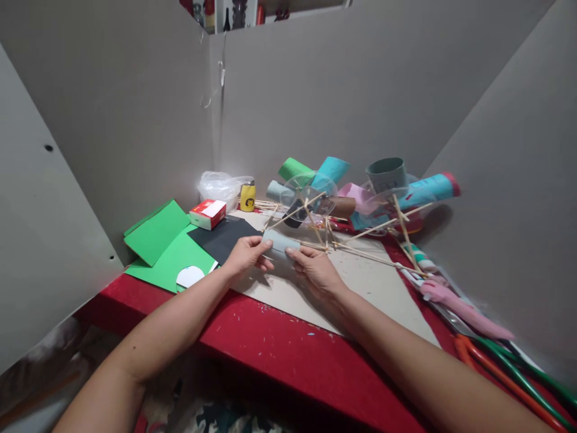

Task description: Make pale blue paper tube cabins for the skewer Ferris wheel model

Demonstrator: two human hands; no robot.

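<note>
A small piece of grey-blue paper, which looks curved, is held above the board between both hands. My left hand pinches its left end with thumb and fingers. At the right end, my right hand grips it the same way. Just behind stands a framework of thin wooden sticks, with a clear plastic disc and coloured paper tubes such as a green one and a blue one. Black paper lies beside my left hand.
Green sheets, a red-and-white box, a plastic bag and a yellow can are at left. A pink glue gun and orange-handled tool lie right. Beige board covers the red table; grey walls enclose it.
</note>
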